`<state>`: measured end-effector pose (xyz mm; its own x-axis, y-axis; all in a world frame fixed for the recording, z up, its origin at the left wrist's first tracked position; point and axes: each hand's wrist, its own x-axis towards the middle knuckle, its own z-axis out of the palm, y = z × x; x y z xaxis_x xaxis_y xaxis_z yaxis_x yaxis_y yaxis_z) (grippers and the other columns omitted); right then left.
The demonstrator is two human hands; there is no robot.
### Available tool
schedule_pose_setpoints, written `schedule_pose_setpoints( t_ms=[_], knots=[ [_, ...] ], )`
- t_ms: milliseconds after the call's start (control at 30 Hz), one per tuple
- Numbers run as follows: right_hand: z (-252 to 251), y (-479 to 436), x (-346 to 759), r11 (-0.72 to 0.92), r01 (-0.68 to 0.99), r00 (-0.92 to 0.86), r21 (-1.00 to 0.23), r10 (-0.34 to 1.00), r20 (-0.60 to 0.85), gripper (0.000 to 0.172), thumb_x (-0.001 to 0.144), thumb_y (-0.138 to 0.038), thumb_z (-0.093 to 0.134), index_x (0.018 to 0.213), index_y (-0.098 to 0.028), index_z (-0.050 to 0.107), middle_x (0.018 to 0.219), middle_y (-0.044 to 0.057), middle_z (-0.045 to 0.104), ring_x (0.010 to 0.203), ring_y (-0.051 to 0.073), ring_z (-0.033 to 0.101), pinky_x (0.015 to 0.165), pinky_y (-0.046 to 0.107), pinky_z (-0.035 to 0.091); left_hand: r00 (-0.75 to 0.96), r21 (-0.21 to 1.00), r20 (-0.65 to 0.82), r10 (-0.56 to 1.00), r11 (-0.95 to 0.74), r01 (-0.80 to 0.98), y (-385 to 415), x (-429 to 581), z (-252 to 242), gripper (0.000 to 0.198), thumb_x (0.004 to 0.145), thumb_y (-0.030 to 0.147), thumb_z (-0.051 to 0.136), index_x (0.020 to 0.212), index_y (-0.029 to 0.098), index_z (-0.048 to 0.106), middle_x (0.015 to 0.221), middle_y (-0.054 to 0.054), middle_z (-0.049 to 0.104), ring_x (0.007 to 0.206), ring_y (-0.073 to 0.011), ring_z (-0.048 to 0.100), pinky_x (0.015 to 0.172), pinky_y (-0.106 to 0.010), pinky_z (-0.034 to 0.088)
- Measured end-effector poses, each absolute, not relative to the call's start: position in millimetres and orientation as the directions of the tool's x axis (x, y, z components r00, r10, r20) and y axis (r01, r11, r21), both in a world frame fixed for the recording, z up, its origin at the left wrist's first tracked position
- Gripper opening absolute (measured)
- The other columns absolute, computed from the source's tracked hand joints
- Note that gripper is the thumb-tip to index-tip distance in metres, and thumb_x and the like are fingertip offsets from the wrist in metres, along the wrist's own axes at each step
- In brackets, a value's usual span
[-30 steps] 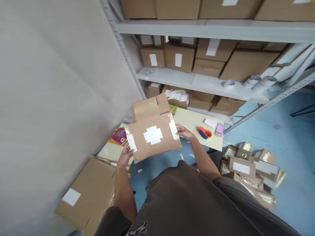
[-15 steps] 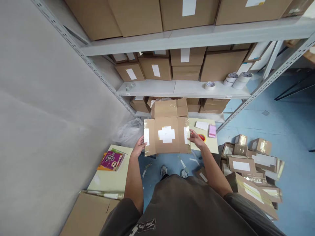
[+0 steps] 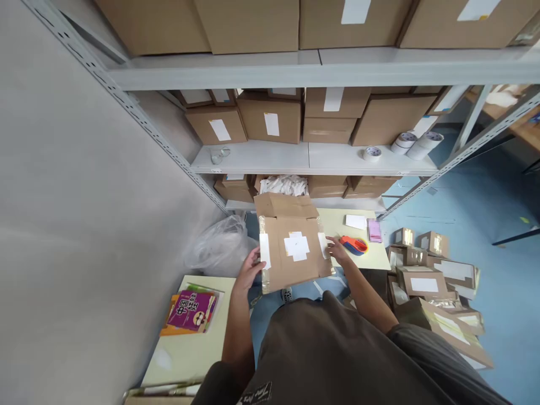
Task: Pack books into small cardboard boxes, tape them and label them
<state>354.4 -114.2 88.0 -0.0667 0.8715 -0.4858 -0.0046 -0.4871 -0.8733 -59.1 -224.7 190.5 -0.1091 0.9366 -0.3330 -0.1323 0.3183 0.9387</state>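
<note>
Between my two hands I hold a partly unfolded cardboard box, brown, with white labels in its middle and along both sides and clear tape at its edges. My left hand grips its left edge by the white label. At the right edge, my right hand has its fingers closed on the cardboard. The box is tilted, its far flap standing up toward the shelf. Just right of my right hand, orange-and-blue scissors or a similar tool lies on a cream table.
Ahead stands a metal shelf with cardboard boxes and tape rolls. Books lie on a cream table at left, near a clear plastic bag. Many cartons are piled on the floor at right.
The box has tilted and turned slightly, its right side lower, and its side flaps now lie folded in. My view has shifted, uncovering white cloth-like material on the low shelf.
</note>
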Motion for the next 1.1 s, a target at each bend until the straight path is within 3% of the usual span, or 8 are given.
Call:
schedule_pose_setpoints(
  t_ms=[133,300,400,467,533,800,1033,1100],
  knots=[
    [78,-110,329,-0.424,0.154,0.087,-0.892,0.906,-0.415,0.062,0.059,-0.031,0.064,0.121,-0.026,0.068,0.098,0.005,0.072,0.082,0.023,0.067,0.076,0.04,0.056,-0.205,0.945,-0.306,0.93,0.271,-0.184,-208,-20,169,0.071,0.077,0.037,0.081,0.144,0.023,0.064,0.13,-0.012,0.074,0.115,-0.0292,0.073,0.09,-0.037,0.061],
    [90,-143,335,-0.196,0.382,-0.23,-0.903,0.926,-0.298,0.062,0.055,-0.018,0.057,0.113,-0.023,0.077,0.11,0.009,0.079,0.108,0.031,0.073,0.103,0.05,0.057,-0.307,0.963,-0.244,0.92,0.192,-0.191,-191,54,158,0.062,0.084,0.03,0.076,0.144,0.024,0.062,0.135,-0.014,0.073,0.12,-0.0266,0.073,0.1,-0.038,0.06],
    [102,-176,349,-0.084,0.493,-0.382,-0.866,0.873,-0.302,0.083,0.054,-0.013,0.063,0.135,-0.026,0.074,0.139,0.009,0.074,0.132,0.036,0.066,0.119,0.054,0.048,-0.305,0.956,-0.221,0.926,0.144,-0.257,-176,92,164,0.064,0.089,0.032,0.073,0.15,0.023,0.055,0.142,-0.016,0.069,0.119,-0.0267,0.074,0.101,-0.039,0.061],
    [107,-193,355,-0.047,0.505,-0.368,-0.862,0.891,-0.264,0.098,0.056,-0.014,0.07,0.154,-0.028,0.062,0.157,0.009,0.064,0.143,0.037,0.059,0.123,0.055,0.044,-0.307,0.953,-0.209,0.929,0.123,-0.275,-165,110,169,0.066,0.091,0.034,0.074,0.153,0.023,0.052,0.144,-0.017,0.068,0.12,-0.0277,0.074,0.101,-0.04,0.061],
    [109,-203,356,-0.041,0.492,-0.291,-0.87,0.934,-0.209,0.099,0.065,-0.021,0.075,0.161,-0.03,0.054,0.162,0.009,0.059,0.145,0.035,0.059,0.123,0.056,0.045,-0.313,0.955,-0.199,0.929,0.113,-0.275,-156,121,172,0.067,0.091,0.035,0.075,0.153,0.023,0.052,0.144,-0.018,0.067,0.12,-0.0286,0.074,0.102,-0.041,0.061],
    [99,-205,332,-0.004,0.513,0.02,-0.858,1.0,0.008,0.055,0.091,-0.035,0.06,0.146,-0.026,0.066,0.137,0.013,0.075,0.12,0.031,0.074,0.108,0.051,0.057,-0.292,0.951,-0.202,0.935,0.116,-0.287,-156,133,169,0.076,0.088,0.046,0.081,0.154,0.025,0.049,0.146,-0.018,0.064,0.124,-0.0297,0.072,0.103,-0.043,0.061],
    [110,-181,347,-0.032,0.441,0.194,-0.897,0.979,0.061,0.034,0.097,-0.042,0.051,0.115,-0.025,0.074,0.11,0.013,0.08,0.103,0.034,0.074,0.096,0.049,0.06,-0.087,0.964,-0.183,0.979,0.161,-0.213,-135,107,172,0.074,0.086,0.052,0.083,0.15,0.025,0.059,0.137,-0.017,0.068,0.12,-0.0307,0.073,0.098,-0.045,0.062],
    [120,-165,365,-0.061,0.427,0.222,-0.902,0.974,0.039,0.029,0.094,-0.047,0.055,0.103,-0.027,0.075,0.097,0.012,0.079,0.097,0.036,0.072,0.095,0.051,0.059,-0.157,0.981,-0.17,0.973,0.152,-0.119,-118,74,170,0.065,0.084,0.047,0.083,0.142,0.023,0.065,0.132,-0.016,0.071,0.118,-0.0295,0.072,0.102,-0.045,0.06]
  ],
)
